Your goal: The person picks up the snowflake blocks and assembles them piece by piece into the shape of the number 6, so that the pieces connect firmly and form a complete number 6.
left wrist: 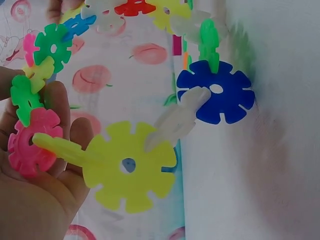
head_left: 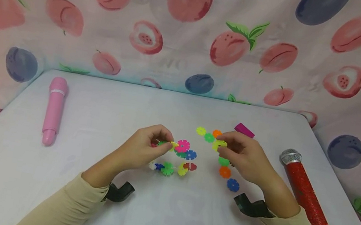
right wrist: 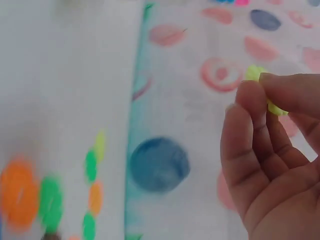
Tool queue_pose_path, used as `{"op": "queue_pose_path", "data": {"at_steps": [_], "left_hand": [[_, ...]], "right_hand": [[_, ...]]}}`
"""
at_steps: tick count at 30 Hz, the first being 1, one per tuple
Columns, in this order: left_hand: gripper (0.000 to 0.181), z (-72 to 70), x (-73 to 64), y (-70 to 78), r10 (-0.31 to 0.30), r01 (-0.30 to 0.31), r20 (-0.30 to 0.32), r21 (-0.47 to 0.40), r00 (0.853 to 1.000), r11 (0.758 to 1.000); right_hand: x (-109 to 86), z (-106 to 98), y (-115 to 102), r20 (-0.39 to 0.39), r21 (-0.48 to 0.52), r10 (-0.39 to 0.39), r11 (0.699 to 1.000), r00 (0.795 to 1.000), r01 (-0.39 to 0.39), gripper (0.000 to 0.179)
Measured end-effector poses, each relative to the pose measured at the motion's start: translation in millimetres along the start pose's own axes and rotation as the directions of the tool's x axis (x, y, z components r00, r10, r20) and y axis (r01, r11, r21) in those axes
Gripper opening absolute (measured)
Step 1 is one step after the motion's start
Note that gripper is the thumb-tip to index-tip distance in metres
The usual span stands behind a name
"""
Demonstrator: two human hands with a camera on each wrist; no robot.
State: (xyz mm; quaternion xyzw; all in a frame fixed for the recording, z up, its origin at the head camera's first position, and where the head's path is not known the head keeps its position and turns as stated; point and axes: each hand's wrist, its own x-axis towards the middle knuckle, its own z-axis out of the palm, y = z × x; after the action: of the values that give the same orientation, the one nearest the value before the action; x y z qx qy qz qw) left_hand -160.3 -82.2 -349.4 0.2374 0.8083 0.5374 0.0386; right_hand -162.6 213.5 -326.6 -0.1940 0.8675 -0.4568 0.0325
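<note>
basically it's about the gap between chain and loose disc. left hand point(head_left: 147, 146) has fingers clamped on a yellow link point(head_left: 173, 146) of the flower-disc chain point(head_left: 167, 169), which hangs as a loop toward the person and to the right of those fingers; can't tell if it's closed. right hand point(head_left: 249, 158) has thumb and fingers pinched on a single yellow disc point(head_left: 219, 145), at their left tip side, so it faces the chain. chain's right side, pink link point(head_left: 183, 146) and blue link point(head_left: 190, 155), lies left of that disc, near but apart. no long axis on the disc; right wrist view sees it nearly edge-on. loose discs on the table point(head_left: 163, 213), e.g. orange disc point(head_left: 225, 172) and blue disc point(head_left: 233, 185), sit nearer the right hand
</note>
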Motion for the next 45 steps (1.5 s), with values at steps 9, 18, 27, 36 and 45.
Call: {"op": "queue_pose_path", "data": {"at_steps": [9,18,27,36,45], "left_hand": [[0.019,-1.4,1.2,1.8,-0.008,0.008,0.039,-0.005,0.999,1.000],[0.024,-1.4,-1.0,6.6,-0.001,-0.001,0.050,0.042,0.999,0.999],[0.033,-0.2,-1.6,7.9,0.076,-0.083,0.069,0.108,0.995,0.991],[0.031,-1.2,-2.2,9.1,0.089,-0.101,0.098,0.125,0.991,0.987],[0.031,-1.0,-3.3,9.6,0.118,-0.131,0.110,0.123,0.987,0.984]], "right_hand": [[9.8,25,-18,-0.012,0.114,-0.043,0.993,0.999,0.044,0.023],[7.5,34,-21,-0.036,0.050,-0.119,0.991,0.992,0.121,0.016],[6.9,39,-23,-0.053,0.027,-0.207,0.978,0.977,0.208,0.016],[6.0,44,-22,-0.109,0.054,-0.172,0.982,0.979,0.179,0.017],[5.1,48,-21,-0.113,0.110,-0.198,0.971,0.974,0.210,0.022]]}}
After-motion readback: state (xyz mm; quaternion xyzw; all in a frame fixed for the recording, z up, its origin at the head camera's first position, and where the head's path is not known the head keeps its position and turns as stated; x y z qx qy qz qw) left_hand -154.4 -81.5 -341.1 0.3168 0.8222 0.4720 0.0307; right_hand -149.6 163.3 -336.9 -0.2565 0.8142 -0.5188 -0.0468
